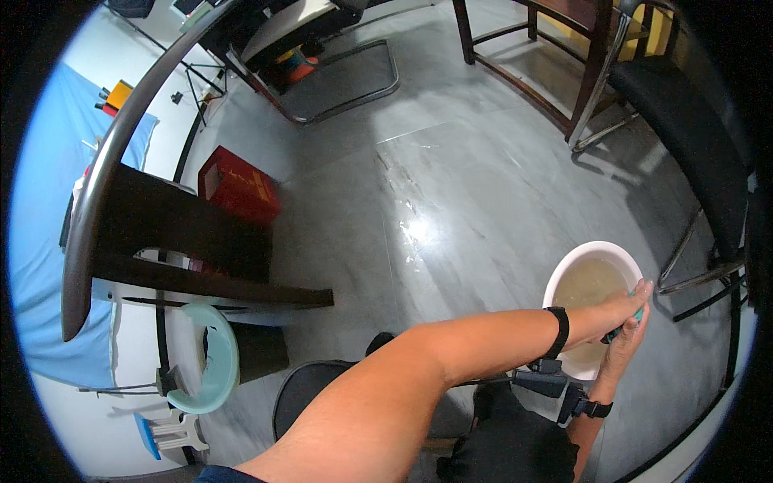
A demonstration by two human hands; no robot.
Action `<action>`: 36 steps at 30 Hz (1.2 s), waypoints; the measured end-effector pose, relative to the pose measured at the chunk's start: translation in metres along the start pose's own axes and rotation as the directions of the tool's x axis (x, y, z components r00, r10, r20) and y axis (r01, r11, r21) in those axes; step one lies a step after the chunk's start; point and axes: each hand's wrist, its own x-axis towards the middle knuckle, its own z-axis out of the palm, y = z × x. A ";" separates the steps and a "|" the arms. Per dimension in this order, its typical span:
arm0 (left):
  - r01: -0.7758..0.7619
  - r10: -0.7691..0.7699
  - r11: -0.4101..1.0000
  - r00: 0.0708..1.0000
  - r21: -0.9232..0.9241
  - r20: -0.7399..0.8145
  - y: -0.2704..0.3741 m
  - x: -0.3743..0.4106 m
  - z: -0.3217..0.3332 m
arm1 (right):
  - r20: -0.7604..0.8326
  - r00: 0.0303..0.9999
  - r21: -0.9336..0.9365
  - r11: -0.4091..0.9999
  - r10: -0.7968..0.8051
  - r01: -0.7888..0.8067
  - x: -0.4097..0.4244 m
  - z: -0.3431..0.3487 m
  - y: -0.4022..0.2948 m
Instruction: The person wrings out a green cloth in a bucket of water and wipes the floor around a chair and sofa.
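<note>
A teal cloth (639, 313) is pressed between my two hands, mostly hidden by the fingers. My left hand (617, 311) lies across its top, reaching over from the left. From below, my right hand (628, 345) supports it with the fingers wrapped up around it. Both hands are at the right rim of a round white basin (549, 287), partly over its opening. Cloudy, brownish water (589, 284) stands in the basin. Each wrist wears a black strap with a dark device attached.
At right stands a black chair (670, 102) with metal legs, near a wooden table (519, 84). Left are a dark wooden desk (211, 287), a red box (238, 184), a pale green bin (223, 356) and a small stool (172, 431). Wet patches (410, 226) mark the grey tiled floor.
</note>
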 end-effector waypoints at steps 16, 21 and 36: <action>-0.338 0.419 0.866 0.893 0.368 -0.165 -0.010 0.007 -0.010 | -0.211 0.854 0.545 0.783 0.475 -0.301 0.019 0.031 -0.011; -0.332 0.419 0.833 0.901 0.442 -0.112 -0.007 -0.007 -0.010 | -0.246 0.769 0.627 0.702 0.590 -0.337 0.018 0.033 -0.021; -0.316 0.485 0.755 0.859 0.574 -0.165 -0.012 -0.009 0.000 | -0.228 0.717 0.744 0.593 0.659 -0.308 0.012 0.026 -0.011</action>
